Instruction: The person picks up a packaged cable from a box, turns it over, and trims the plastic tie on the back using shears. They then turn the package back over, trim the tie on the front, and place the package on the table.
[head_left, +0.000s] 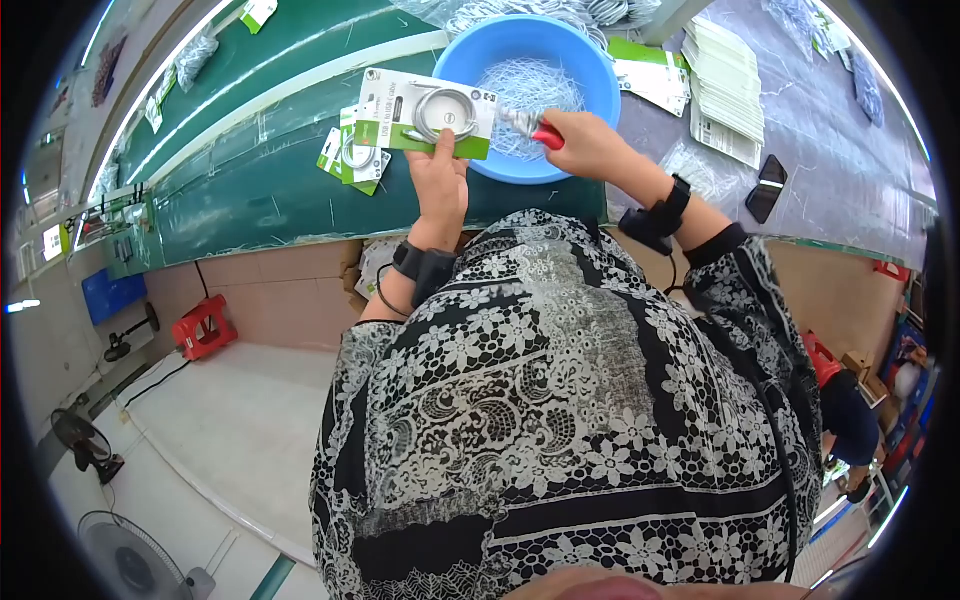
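Note:
My left hand holds up a white and green packaging card with a coiled grey cable fixed on it, thumb pressed on its lower edge. My right hand grips a red-handled tool, its metal tip touching the card's right edge. Both hands hover over the near rim of a blue basin full of thin white ties. More packaged cards lie on the green belt just left of the held card.
The green conveyor belt runs leftward. A stack of white cards and a black phone lie on the grey table at right. A red stool and fans stand on the floor at left.

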